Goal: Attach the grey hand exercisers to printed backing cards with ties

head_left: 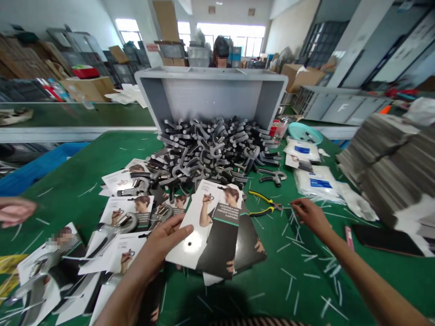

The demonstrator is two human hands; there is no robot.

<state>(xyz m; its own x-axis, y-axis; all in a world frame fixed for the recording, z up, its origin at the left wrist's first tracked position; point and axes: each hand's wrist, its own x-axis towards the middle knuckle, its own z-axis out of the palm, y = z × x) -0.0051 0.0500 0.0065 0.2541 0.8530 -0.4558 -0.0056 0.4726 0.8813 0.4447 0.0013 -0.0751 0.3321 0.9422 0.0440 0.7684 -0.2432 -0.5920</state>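
Note:
My left hand (166, 240) grips a printed backing card (217, 242) at its left edge, thumb on top. The card, labelled as an adjustable grip strengthener, overlaps other cards (249, 240) beneath it. My right hand (309, 217) hovers over the green table with fingertips pinched together; a thin white strip shows by them, but whether they hold it is unclear. Between the hands lie yellow-and-black cutters (267, 203), jaws toward my right hand. To the left, hand grips (127, 222) rest on cards, several with white ties. A heap of loose hand grips (210, 149) lies beyond the cards.
A tipped grey crate (210, 97) stands behind the heap. White plastic bags (317, 181), a turquoise dish (305, 132), a dark phone-like slab (387, 240) and stacked grey sheets (384, 154) are at right. Cut white strips (311, 257) litter the table. Another person's hand (15, 211) is at far left.

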